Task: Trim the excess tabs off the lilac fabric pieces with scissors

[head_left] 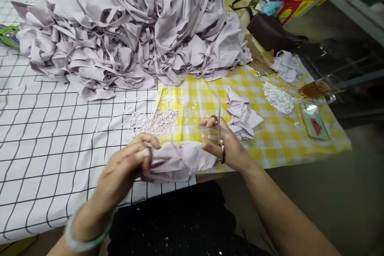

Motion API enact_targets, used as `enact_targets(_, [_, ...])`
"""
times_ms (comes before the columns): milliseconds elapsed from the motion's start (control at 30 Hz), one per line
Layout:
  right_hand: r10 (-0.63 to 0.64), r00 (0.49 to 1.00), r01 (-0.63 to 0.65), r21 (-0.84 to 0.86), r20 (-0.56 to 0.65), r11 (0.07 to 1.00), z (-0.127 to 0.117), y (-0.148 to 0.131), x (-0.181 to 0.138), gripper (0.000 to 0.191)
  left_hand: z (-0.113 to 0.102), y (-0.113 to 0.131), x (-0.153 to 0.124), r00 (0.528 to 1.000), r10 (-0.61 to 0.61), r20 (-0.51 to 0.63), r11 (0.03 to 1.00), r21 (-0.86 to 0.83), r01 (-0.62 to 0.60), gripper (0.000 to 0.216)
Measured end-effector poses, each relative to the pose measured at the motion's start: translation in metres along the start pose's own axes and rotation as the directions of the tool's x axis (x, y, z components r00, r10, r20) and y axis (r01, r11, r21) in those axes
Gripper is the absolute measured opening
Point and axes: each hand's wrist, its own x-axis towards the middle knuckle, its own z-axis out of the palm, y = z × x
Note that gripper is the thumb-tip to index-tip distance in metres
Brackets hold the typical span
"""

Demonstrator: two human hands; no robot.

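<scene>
A pale lilac fabric piece [187,159] lies gathered at the table's near edge. My left hand [120,168] is closed, pinching the left end of this fabric. In my right hand [235,148] is a pair of scissors [222,148], its finger loops around my thumb and a finger. The scissor blades look spread apart, one pointing away from me, and are partly blurred. My right thumb is close to the fabric's right end; I cannot tell if they touch. Small fabric clippings [165,122] are scattered just beyond my left hand. Another crumpled lilac piece [244,118] lies just past my right hand.
A tall heap of lilac fabric pieces [144,28] covers the far side. On the right are a pile of white clippings [279,98], a phone [315,122], a glass mug of amber drink [315,89] and a dark brown bag [267,32]. The table's edge slopes away there.
</scene>
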Motion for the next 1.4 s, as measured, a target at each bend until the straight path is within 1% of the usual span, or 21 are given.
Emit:
enact_targets(100, [-0.003,0.998,0.012,-0.136,0.068,0.991,-0.018,0.016,-0.032,0.043,-0.037,0.008,-0.021,0.989,-0.121,-0.079,0.96,0.244,0.137,0.036])
enact_targets(167, [-0.054,0.995,0.073,-0.236,0.089,0.969,-0.017,0.028,-0.05,0.026,-0.053,0.003,-0.028,0.979,-0.117,-0.167,0.817,0.545,0.19,0.032])
enact_targets(233, [-0.144,0.988,0.155,-0.319,0.057,0.935,-0.009,0.037,-0.06,0.019,-0.052,-0.004,-0.032,0.954,0.118,-0.276,0.627,0.766,0.144,0.032])
enact_targets(300, [-0.224,0.974,0.218,-0.387,0.029,0.896,-0.001,0.041,-0.064,0.022,-0.037,-0.009,-0.035,0.838,0.449,-0.31,0.52,0.853,0.037,0.03])
enact_targets(333, [-0.252,0.968,0.24,-0.407,0.025,0.881,0.002,0.041,-0.064,0.024,-0.025,-0.009,-0.038,0.802,0.523,-0.29,0.527,0.849,-0.037,0.025])
enact_targets(367, [-0.267,0.963,0.254,-0.418,0.027,0.872,0.005,0.04,-0.064,0.025,-0.013,-0.01,-0.04,0.824,0.508,-0.249,0.581,0.806,-0.115,0.021])
enact_targets(400, [-0.273,0.962,0.259,-0.424,0.031,0.868,0.006,0.038,-0.065,0.024,0.001,-0.01,-0.043,0.9,0.399,-0.175,0.677,0.718,-0.161,0.02])
enact_targets(433, [-0.267,0.963,0.255,-0.424,0.034,0.869,0.006,0.037,-0.065,0.024,0.013,-0.012,-0.046,0.975,0.215,-0.061,0.792,0.596,-0.137,0.025])
enact_targets(467, [-0.255,0.966,0.247,-0.421,0.038,0.873,0.005,0.036,-0.067,0.023,0.024,-0.015,-0.049,0.997,-0.009,0.078,0.881,0.473,-0.029,0.031])
enact_targets(567, [-0.222,0.973,0.229,-0.402,0.066,0.886,0.002,0.036,-0.071,0.022,0.045,-0.032,-0.055,0.829,-0.449,0.333,0.885,0.292,0.362,0.045])
enact_targets(633, [-0.197,0.978,0.21,-0.363,0.075,0.908,0.001,0.037,-0.075,0.021,0.051,-0.046,-0.059,0.789,-0.52,0.327,0.854,0.2,0.48,0.05])
enact_targets(700, [-0.128,0.99,0.14,-0.259,0.065,0.956,0.003,0.032,-0.08,0.017,0.053,-0.058,-0.064,0.802,-0.538,0.259,0.837,0.055,0.544,0.051])
enact_targets(800, [-0.009,0.982,-0.009,0.095,0.189,0.995,0.015,0.01,-0.092,0.017,0.058,-0.066,-0.07,0.808,-0.574,0.134,0.775,-0.229,0.589,0.052])
enact_targets(900, [-0.064,0.85,-0.187,0.413,0.523,0.891,0.034,-0.018,-0.105,0.022,0.067,-0.063,-0.072,0.815,-0.572,0.092,0.691,-0.482,0.54,0.044])
enact_targets(1000, [-0.147,0.655,-0.331,0.457,0.741,0.826,0.047,-0.034,-0.108,0.021,0.068,-0.052,-0.068,0.843,-0.538,0.023,0.625,-0.66,0.416,0.03])
enact_targets(1033, [-0.162,0.647,-0.332,0.467,0.745,0.82,0.049,-0.035,-0.106,0.021,0.067,-0.046,-0.068,0.852,-0.524,-0.005,0.619,-0.689,0.377,0.028])
enact_targets(1100, [-0.18,0.764,-0.224,0.516,0.62,0.827,0.054,-0.034,-0.094,0.023,0.061,-0.034,-0.068,0.877,-0.478,-0.038,0.651,-0.686,0.325,0.026])
enact_targets(1167, [-0.204,0.904,-0.018,0.509,0.376,0.86,0.061,-0.035,-0.077,0.024,0.055,-0.02,-0.072,0.911,-0.411,-0.035,0.731,-0.61,0.306,0.026])
enact_targets(1200, [-0.232,0.934,0.082,0.469,0.271,0.879,0.067,-0.036,-0.068,0.024,0.051,-0.013,-0.075,0.928,-0.372,-0.019,0.776,-0.555,0.299,0.026])
enact_targets(1267, [-0.279,0.941,0.185,0.399,0.19,0.898,0.081,-0.041,-0.049,0.025,0.045,0.0,-0.081,0.955,-0.295,0.027,0.855,-0.439,0.276,0.026])
enact_targets(1400, [-0.224,0.964,0.118,0.529,0.142,0.841,0.104,-0.053,-0.024,0.032,0.03,0.019,-0.083,0.986,-0.159,0.043,0.972,-0.166,0.164,0.03])
